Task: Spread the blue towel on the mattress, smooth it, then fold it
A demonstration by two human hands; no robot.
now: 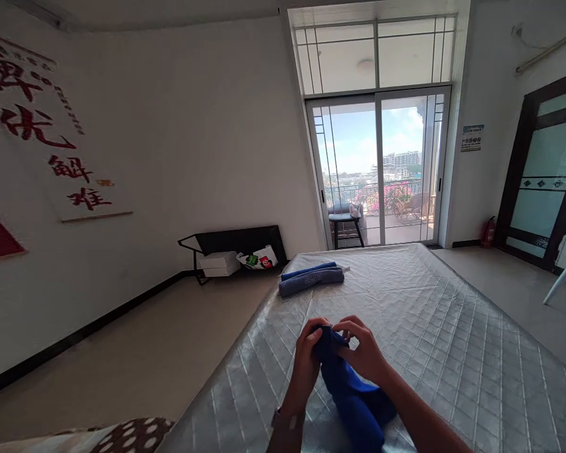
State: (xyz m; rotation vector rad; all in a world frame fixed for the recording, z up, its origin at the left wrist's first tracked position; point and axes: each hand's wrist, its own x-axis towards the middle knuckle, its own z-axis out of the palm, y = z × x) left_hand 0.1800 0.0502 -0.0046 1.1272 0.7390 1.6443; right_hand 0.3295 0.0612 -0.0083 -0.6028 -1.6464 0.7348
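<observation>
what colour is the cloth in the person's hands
The cloth held in both hands is bright blue, darker in its folds, best seen in the head view.

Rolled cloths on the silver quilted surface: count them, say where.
2, both at the left edge, towards the far end: grey-blue roll in front, brighter blue roll right behind, partly hidden. Another could be covered.

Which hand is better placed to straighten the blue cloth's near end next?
Probably the right hand: its forearm runs beside the near end of the blue cloth, while the left hand seems to grip the bunched top more fully.
</observation>
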